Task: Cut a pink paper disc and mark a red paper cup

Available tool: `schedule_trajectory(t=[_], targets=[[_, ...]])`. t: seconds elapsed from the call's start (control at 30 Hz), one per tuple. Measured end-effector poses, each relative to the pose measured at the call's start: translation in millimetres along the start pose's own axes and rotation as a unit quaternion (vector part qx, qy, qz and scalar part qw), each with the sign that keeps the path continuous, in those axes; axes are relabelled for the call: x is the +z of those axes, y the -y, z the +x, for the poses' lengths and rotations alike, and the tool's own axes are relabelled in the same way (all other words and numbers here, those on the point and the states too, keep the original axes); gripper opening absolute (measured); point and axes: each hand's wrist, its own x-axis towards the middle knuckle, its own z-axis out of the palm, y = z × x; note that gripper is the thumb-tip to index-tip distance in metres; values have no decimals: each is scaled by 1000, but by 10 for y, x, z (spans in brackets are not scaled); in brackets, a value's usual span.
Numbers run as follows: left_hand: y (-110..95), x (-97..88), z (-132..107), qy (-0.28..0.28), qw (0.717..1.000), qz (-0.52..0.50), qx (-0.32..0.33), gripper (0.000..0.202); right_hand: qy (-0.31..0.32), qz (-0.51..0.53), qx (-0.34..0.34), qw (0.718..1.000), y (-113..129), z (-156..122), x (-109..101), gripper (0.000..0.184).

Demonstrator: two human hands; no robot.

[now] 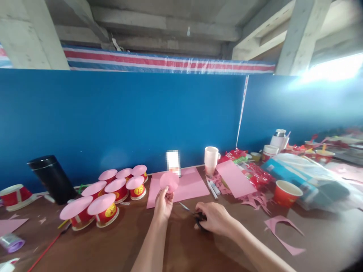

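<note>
My left hand (163, 206) pinches a round pink paper disc (169, 181) by its lower edge, raised over a sheet of pink paper (193, 185) on the brown table. To the right, my right hand (214, 217) is closed around the black handles of a pair of scissors (200, 222), whose blades point toward the left hand. Several red paper cups (109, 215) stand upside down at the left, each topped with a pink paper disc (101, 204). Two markers (213, 189) lie beyond my right hand.
A black thermos (52, 179) leans at the left, near a red-handled brush (48, 249). At the right are stacked white cups (211, 160), an orange-red cup (287, 193), pink offcuts (285, 232) and a plastic-wrapped package (306, 181). A blue partition (141, 113) stands behind.
</note>
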Motion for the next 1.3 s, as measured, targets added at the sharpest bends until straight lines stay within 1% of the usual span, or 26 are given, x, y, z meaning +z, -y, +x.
schedule_trajectory(t=[0.07, 0.13, 0.23, 0.3, 0.37, 0.4, 0.5, 0.53, 0.6, 0.63, 0.67, 0.7, 0.73, 0.8, 0.83, 0.87, 0.93, 1.0, 1.03, 1.1, 1.17, 1.3], targets=[[4, 6, -14, 7, 1000, 3, 0, 8, 0, 1, 11, 1000, -36, -76, 34, 45], [5, 11, -26, 12, 1000, 5, 1, 10, -5, -16, 17, 1000, -42, -131, 45, 51], [4, 11, -32, 12, 1000, 8, 1, 14, 6, -49, -3, 999, 23, -153, -6, 60], [4, 8, -28, 10, 1000, 10, 2, 16, 35, -83, -18, 996, 98, -131, -73, 58], [6, 2, -23, 9, 1000, 12, 3, 17, 74, -113, -20, 991, 164, -94, -139, 50], [8, -2, -20, 9, 1000, 13, 3, 16, 95, -109, -28, 989, 183, -73, -165, 45], [13, -12, -12, 14, 1000, 17, 2, 14, 149, -34, -97, 983, 165, -11, -205, 35], [12, -15, -8, 16, 1000, 19, 2, 14, 166, 0, -122, 978, 136, 9, -206, 36], [8, -17, 2, 23, 1000, 20, 2, 13, 211, 74, -151, 963, 64, 51, -193, 46], [5, -16, 5, 29, 999, 22, 3, 13, 234, 115, -152, 953, 29, 74, -178, 51], [2, -12, 5, 35, 999, 25, 2, 13, 241, 155, -145, 947, -1, 101, -156, 51], [-1, -5, 0, 42, 999, 29, 0, 14, 225, 188, -131, 947, -24, 132, -125, 49], [-2, 4, -10, 50, 998, 35, -3, 14, 188, 210, -111, 953, -38, 169, -87, 44], [0, 29, -47, 67, 996, 54, -13, 16, 61, 227, -55, 970, -43, 263, 5, 35], [3, 42, -71, 78, 995, 67, -20, 17, -4, 235, -25, 972, -37, 317, 55, 35], [9, 55, -97, 89, 992, 82, -29, 19, -55, 254, 2, 966, -30, 374, 103, 38], [24, 76, -146, 128, 983, 124, -41, 22, -120, 308, 39, 943, -14, 483, 181, 43], [40, 89, -181, 167, 972, 159, -42, 24, -154, 342, 57, 925, -6, 568, 228, 39], [47, 92, -192, 180, 967, 173, -41, 25, -168, 344, 63, 922, -6, 599, 240, 35], [58, 97, -204, 191, 960, 200, -44, 26, -190, 325, 74, 923, -15, 636, 248, 27], [66, 98, -206, 196, 953, 227, -54, 28, -206, 301, 84, 927, -42, 645, 238, 25], [76, 82, -181, 203, 948, 235, -72, 31, -218, 249, 101, 938, -192, 611, 155, 21]])
